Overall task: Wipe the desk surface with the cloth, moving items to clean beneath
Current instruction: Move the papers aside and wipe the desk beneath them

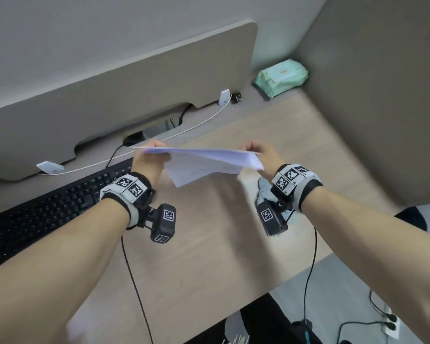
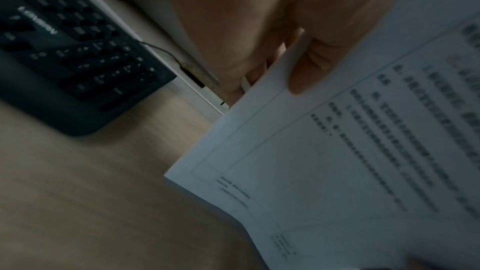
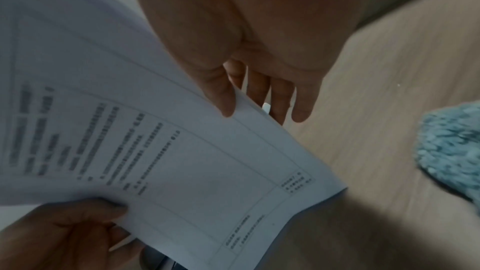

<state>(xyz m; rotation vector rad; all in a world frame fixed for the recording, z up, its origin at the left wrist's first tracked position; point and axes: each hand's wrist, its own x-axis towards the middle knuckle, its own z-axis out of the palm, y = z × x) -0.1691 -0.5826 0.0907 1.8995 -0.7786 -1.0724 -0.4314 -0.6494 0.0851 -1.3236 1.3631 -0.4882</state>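
Both-handed: left hand (image 1: 148, 160) and right hand (image 1: 263, 155) each pinch an edge of printed paper sheets (image 1: 204, 163) above wooden desk (image 1: 209, 244); blue cloth (image 3: 451, 151) lies nearby.

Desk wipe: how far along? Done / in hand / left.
Done: the papers are lifted clear of the desk. In hand: left hand and right hand each pinch an end of the papers above the surface. Left: the blue cloth lies unheld on the desk by the right wrist, so wiping the exposed patch remains; the keyboard and tissue pack still sit in place.
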